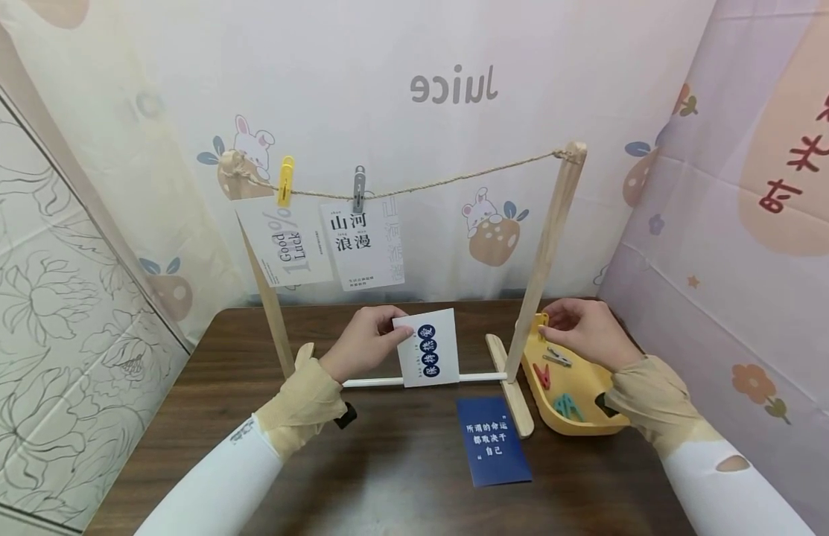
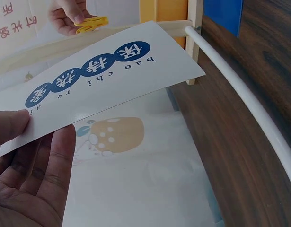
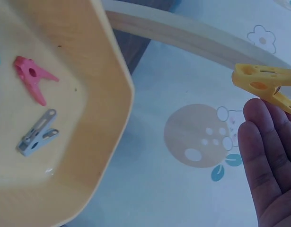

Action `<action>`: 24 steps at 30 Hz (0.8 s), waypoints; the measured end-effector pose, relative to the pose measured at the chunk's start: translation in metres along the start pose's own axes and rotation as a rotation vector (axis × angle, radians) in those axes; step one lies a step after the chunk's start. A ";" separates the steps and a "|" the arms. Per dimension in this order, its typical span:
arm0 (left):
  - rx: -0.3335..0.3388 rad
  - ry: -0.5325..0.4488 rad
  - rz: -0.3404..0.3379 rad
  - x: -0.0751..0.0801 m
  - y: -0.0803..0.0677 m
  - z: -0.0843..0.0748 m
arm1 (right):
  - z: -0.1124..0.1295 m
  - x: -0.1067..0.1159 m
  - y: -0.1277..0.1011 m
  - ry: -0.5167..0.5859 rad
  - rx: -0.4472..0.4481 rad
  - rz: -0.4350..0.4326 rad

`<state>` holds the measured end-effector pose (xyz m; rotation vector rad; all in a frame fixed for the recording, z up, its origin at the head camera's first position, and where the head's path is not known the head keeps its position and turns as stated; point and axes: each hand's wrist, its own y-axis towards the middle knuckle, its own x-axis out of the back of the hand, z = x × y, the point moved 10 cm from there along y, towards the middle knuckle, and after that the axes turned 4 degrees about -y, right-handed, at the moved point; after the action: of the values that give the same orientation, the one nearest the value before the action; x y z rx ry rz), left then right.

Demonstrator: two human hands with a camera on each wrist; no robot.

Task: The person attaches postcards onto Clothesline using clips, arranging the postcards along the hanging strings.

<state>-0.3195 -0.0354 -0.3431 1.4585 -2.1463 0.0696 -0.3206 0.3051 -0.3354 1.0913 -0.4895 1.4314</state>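
My left hand (image 1: 367, 339) pinches a white card (image 1: 442, 357) with dark blue circles by its edge, thumb on the printed face, in front of the wooden stand. In the left wrist view the card (image 2: 102, 71) slants across, fingers behind it. Over the yellow tray (image 1: 582, 432) my right hand (image 1: 585, 327) holds a yellow clothespin (image 3: 263, 82) between its fingers; in the right wrist view it is beyond the tray's rim. Two cards hang from the twine (image 1: 448, 182): a "Good Luck" card (image 1: 267, 260) under a yellow clothespin (image 1: 285, 182), and another white card (image 1: 367, 260) under a grey clothespin (image 1: 359, 190).
A dark blue card (image 1: 491, 458) lies on the brown table (image 1: 360, 461) before the stand. In the tray are a red clothespin (image 1: 542, 376), a grey one (image 1: 558, 358) and teal ones (image 1: 567, 407). The stand's right post (image 1: 548, 253) rises beside the tray; a white bar (image 1: 374, 383) runs low.
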 end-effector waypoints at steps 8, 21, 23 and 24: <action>-0.050 0.013 -0.004 0.007 0.002 -0.014 | 0.016 0.007 0.000 -0.007 0.022 -0.013; -0.072 0.021 -0.022 0.017 0.004 -0.028 | 0.038 0.021 -0.001 0.008 0.071 -0.046; -0.073 0.018 -0.024 0.019 0.004 -0.030 | 0.040 0.023 -0.002 0.013 0.073 -0.046; -0.076 0.017 -0.025 0.019 0.004 -0.031 | 0.041 0.023 -0.002 0.016 0.075 -0.046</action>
<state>-0.3160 -0.0395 -0.3067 1.4362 -2.0937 -0.0091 -0.3018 0.2844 -0.2973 1.1433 -0.3998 1.4262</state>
